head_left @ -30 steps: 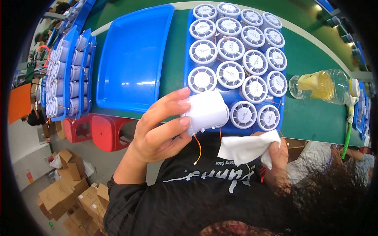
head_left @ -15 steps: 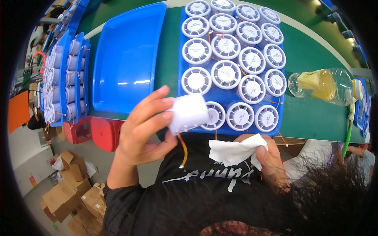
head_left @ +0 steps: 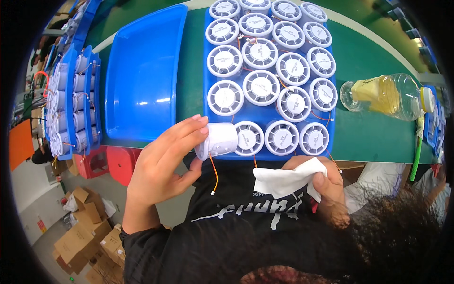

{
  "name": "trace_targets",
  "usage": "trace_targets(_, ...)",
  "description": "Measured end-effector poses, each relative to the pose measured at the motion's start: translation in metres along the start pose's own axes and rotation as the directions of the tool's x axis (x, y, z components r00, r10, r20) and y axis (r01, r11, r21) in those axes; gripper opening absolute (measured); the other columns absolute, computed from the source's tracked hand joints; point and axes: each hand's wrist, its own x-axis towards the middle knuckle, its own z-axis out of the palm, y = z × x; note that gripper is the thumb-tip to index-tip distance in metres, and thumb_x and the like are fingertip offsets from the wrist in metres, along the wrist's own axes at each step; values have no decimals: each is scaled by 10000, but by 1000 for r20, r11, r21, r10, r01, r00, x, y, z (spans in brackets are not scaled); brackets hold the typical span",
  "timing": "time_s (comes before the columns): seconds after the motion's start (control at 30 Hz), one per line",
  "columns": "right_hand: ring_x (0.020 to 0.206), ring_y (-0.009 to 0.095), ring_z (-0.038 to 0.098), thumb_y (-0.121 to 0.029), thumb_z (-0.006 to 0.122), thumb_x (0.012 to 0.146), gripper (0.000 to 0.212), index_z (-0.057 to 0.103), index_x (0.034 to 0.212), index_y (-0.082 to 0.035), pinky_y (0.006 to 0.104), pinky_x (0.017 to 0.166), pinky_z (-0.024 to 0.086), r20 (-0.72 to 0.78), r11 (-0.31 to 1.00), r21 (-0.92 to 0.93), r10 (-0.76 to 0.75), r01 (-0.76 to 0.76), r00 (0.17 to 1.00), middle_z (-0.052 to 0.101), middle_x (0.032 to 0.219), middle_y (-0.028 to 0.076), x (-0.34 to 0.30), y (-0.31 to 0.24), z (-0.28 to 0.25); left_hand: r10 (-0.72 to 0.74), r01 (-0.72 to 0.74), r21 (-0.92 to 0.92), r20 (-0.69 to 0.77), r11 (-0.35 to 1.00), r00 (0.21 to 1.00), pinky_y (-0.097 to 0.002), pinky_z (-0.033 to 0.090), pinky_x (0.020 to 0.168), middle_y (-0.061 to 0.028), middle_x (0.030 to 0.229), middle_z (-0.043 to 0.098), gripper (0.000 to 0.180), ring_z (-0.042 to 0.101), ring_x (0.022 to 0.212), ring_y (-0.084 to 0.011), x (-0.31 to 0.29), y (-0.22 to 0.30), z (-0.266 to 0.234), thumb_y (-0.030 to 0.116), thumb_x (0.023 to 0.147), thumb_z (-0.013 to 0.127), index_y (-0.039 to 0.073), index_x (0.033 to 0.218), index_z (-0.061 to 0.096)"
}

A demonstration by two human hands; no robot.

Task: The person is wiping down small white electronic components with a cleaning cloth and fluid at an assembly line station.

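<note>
My left hand (head_left: pixel 163 158) grips a white plastic cylinder (head_left: pixel 223 139) by one end, fingers above and thumb below. The cylinder lies on its side in the air, and a thin orange wire with a small white connector hangs from it. Several similar white round units (head_left: pixel 293 68) stand in rows in a blue tray (head_left: pixel 260 114), their slotted, labelled faces up; the held one is at the tray's near left corner. In my right hand (head_left: pixel 331 189) is a folded white cloth (head_left: pixel 286 179), pinched in front of my black shirt.
Left of the full tray, another blue tray (head_left: pixel 142 75) rests on the green table (head_left: pixel 191 90). Stacked blue trays of white units (head_left: pixel 59 102) stand farther left. A clear bottle of yellow liquid (head_left: pixel 388 97) lies at right. Red stools (head_left: pixel 120 164) and cardboard boxes (head_left: pixel 78 239) are below.
My left hand has moved slightly left and down, and the cylinder has been turned so its rim faces my palm. The right hand keeps the cloth almost in place. The whole view has shifted a little.
</note>
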Motion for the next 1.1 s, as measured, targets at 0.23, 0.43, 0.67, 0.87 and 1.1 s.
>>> trace_targets(0.23, 935, 203, 612, -509, 523, 947, 610, 607, 1099, 76, 298, 815, 458, 4, 998, 55, 20, -20, 1000, 652, 1026, 132, -5, 0, -4, -31, 22, 117, 76, 993, 997, -377, 533, 878, -148, 1181, 635, 543, 629, 1080, -323, 3, 7, -18, -89, 609, 680, 22, 1139, 636)
trace_targets(0.43, 935, 197, 609, -465, 500, 973, 570, 603, 1100, 81, 294, 820, 453, 31, 1000, -11, -29, 30, 999, 650, 1020, 131, -4, 0, -3, 10, -45, 163, 204, 986, 979, -378, 532, 881, -127, 1219, 613, 507, 613, 1117, -303, 18, 19, -17, -37, 671, 685, 42, 1167, 616)
trace_targets(0.67, 983, 186, 587, -385, 504, 985, 496, 593, 1150, 74, 298, 875, 436, -48, 997, -63, -45, 42, 998, 644, 1061, 123, -10, -6, -3, 81, -112, 157, 190, 981, 978, -375, 515, 900, -118, 1238, 586, 392, 574, 1174, -306, 36, 12, 8, -20, 734, 656, 40, 1117, 603)
trace_targets(0.87, 1112, 227, 555, -399, 479, 987, 532, 547, 1279, 40, 336, 960, 406, -22, 968, -227, 105, -107, 994, 628, 1189, 148, -14, -11, -8, 82, -84, 33, 59, 996, 995, -379, 511, 887, -116, 1221, 597, 349, 591, 1121, -319, 29, 3, 9, 17, 745, 694, 62, 1085, 628)
trace_targets(1.1, 1075, 175, 552, -344, 472, 1001, 454, 571, 1231, 35, 314, 947, 413, 21, 961, -234, 158, -149, 987, 635, 1158, 103, -1, -15, -8, -187, 222, 197, -183, 955, 965, -390, 492, 896, -144, 1166, 605, 359, 588, 1065, -340, -1, -31, -6, 93, 764, 732, 37, 1103, 628)
